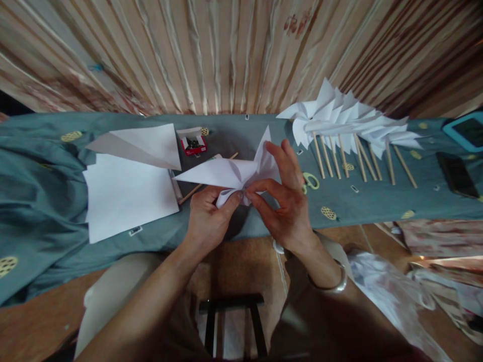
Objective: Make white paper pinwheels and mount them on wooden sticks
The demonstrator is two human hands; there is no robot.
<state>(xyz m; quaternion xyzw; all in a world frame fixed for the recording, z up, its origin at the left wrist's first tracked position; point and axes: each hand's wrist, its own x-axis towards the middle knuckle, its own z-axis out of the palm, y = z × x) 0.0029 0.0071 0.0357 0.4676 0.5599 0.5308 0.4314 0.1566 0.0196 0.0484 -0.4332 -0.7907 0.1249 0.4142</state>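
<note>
Between my hands, above the cloth-covered table, is a white paper pinwheel (241, 171) with pointed blades. My left hand (211, 216) pinches its lower folded edge, thumb near the centre. The thumb and fingertips of my right hand (283, 196) press together at the pinwheel's middle, while other fingers rise beside the upright blade. Whether a pin sits between those fingertips is too small to make out. A wooden stick (190, 194) lies partly hidden behind the paper. Green-handled scissors (311, 181) lie just right of my right hand.
A stack of white paper (128, 196) lies at the left, with a folded sheet (151, 143) above it. Behind my left hand sits a small red box of pins (194, 143). Several finished pinwheels on sticks (347, 120) overlap at the right, near a dark phone (456, 173) and a blue-framed device (466, 131).
</note>
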